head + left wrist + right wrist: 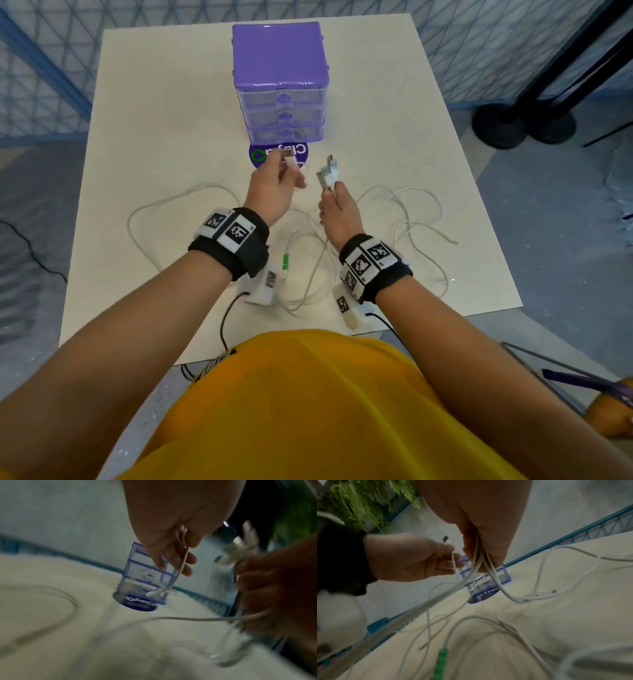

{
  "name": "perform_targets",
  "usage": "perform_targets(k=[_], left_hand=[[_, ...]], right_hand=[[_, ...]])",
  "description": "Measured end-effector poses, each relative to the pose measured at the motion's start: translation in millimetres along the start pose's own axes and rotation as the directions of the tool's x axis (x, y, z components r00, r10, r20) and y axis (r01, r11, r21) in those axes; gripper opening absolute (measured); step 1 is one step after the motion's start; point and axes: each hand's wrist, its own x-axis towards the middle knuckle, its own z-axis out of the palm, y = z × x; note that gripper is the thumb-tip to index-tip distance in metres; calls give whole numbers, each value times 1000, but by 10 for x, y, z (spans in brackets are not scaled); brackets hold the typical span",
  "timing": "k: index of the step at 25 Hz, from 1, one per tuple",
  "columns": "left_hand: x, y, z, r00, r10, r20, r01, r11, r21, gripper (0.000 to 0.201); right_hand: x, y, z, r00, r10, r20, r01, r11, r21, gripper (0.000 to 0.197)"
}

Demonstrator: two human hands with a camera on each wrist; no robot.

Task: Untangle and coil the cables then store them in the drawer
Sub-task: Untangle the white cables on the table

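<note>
One plug (290, 161) is pinched in the left hand (274, 192); a bunch of plugs (328, 173) is grasped in the right hand (339, 212). Both grips are raised above the table (164, 113). The white cables (404, 219) are trailed loose across it, before the closed purple drawers (284, 102).

L hand (274, 192) pinching, R hand (337, 209) gripping
</note>
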Motion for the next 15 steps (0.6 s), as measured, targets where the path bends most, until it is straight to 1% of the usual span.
perform_targets(k=[1,2,3,5,6,7,8,9,10,13,15], left_hand=[[-42,122,75,997,-78,23,81,974,-213,10],[-91,213,146,989,-142,43,148,924,-353,10],[-136,281,199,981,-189,51,192,883,-428,11],[-218,356,251,969,-239,58,236,839,-491,12],[-238,354,262,963,-257,84,263,817,-513,18],[-245,348,267,953,-271,137,301,790,-534,27],[-255,354,260,941,-269,207,339,777,-531,35],[-277,357,252,929,-259,264,360,795,-488,39],[-316,356,245,923,-249,294,359,832,-423,41],[-421,315,227,934,-218,284,301,907,-294,45],[-440,260,210,940,-199,277,270,931,-247,46]], right_hand=[[-15,-81,40,999,-38,-8,38,999,-13,19],[-28,-150,70,997,-74,-20,73,997,-25,14],[-53,-224,94,994,-102,-33,101,994,-27,13],[-93,-294,128,993,-115,-39,114,993,-21,22],[-110,-288,137,994,-103,-36,102,994,-32,28],[-129,-278,136,996,-84,-29,83,996,-44,32],[-145,-263,131,997,-68,-23,67,996,-51,35],[-169,-248,132,998,-59,-14,58,997,-58,36],[-195,-236,130,999,-52,-1,52,997,-63,36],[-253,-172,108,998,-42,50,46,995,-84,32],[-247,-163,68,990,-82,117,105,973,-207,34]])
